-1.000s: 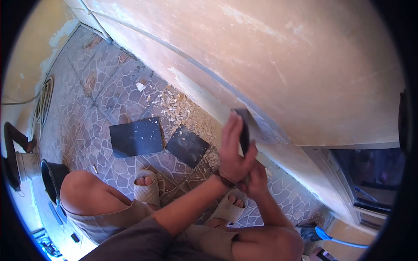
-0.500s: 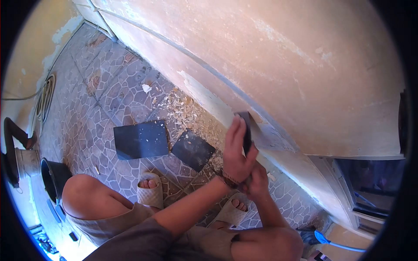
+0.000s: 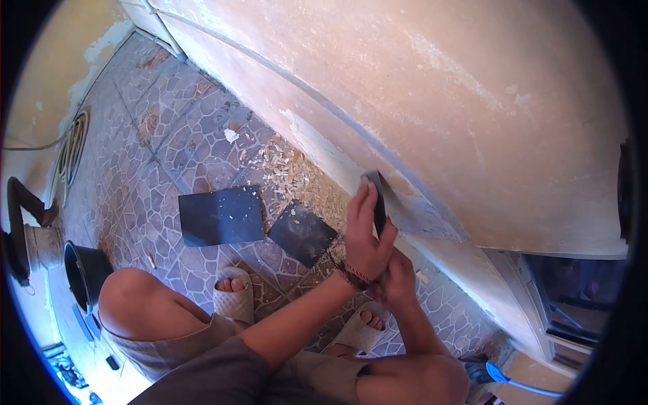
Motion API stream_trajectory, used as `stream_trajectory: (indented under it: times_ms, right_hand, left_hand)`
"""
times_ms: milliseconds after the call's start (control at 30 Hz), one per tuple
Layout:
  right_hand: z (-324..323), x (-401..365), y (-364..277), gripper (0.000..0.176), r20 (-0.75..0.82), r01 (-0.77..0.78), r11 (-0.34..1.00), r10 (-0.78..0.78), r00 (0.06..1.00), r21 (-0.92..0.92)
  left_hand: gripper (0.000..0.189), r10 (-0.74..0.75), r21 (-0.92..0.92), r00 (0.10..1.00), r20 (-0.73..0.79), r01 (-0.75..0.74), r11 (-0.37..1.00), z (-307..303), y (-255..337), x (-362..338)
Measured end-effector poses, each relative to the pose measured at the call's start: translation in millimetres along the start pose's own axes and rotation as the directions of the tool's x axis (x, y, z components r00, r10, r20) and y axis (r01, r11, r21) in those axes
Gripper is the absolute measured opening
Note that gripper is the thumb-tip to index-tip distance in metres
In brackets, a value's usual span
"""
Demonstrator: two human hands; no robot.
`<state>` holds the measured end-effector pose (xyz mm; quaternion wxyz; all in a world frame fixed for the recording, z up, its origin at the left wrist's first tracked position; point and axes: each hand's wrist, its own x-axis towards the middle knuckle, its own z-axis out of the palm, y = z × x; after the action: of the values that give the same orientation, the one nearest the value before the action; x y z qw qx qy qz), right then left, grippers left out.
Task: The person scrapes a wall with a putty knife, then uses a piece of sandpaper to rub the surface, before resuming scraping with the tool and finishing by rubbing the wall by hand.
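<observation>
A dark, wide-bladed scraper [image 3: 381, 201] is held with its blade edge against the lower part of the wall [image 3: 432, 135]. My left hand [image 3: 366, 236], with a bracelet at the wrist, has its fingers stretched along the blade and its thumb on the other side. Lower down, my right hand [image 3: 398, 278] is closed around the handle, which is mostly hidden. Pale flakes [image 3: 297, 177] lie along the foot of the wall. Two dark flat sheets [image 3: 221, 216] [image 3: 302, 233], dusted with chips, rest on the floor left of my hands.
A black bucket [image 3: 86, 277] stands left of my bent knee. The patterned stone floor [image 3: 135, 196] carries a coiled hose [image 3: 73, 152] by the left wall. My sandalled feet are below the sheets. At lower right are a blue-handled tool [image 3: 497, 372] and a dark window [image 3: 570, 290].
The scraper and both hands have shifted very slightly, with the blade still at the wall. The whole view has moved a little.
</observation>
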<state>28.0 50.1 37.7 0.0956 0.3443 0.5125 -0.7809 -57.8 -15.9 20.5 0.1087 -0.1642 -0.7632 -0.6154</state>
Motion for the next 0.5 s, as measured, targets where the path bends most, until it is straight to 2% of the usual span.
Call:
stream_trajectory:
  times_ms: [133,333,500]
  right_hand:
    - [-22,-19,4,0.036,-0.088,-0.042,0.999,0.043,0.995,0.015]
    - [17,3,-3,0.035,-0.033,-0.047,0.994,0.05,0.998,0.1]
    - [4,-2,2,0.038,-0.031,-0.031,0.999,0.031,0.999,-0.02]
  left_hand:
    - [0.056,-0.06,-0.076,0.998,0.028,0.062,0.995,23,4,-30]
    - [0.056,-0.065,-0.007,0.997,0.037,0.065,0.998,-1,-9,-1]
    - [0.057,-0.076,-0.017,0.997,0.027,0.076,0.997,0,-5,-3]
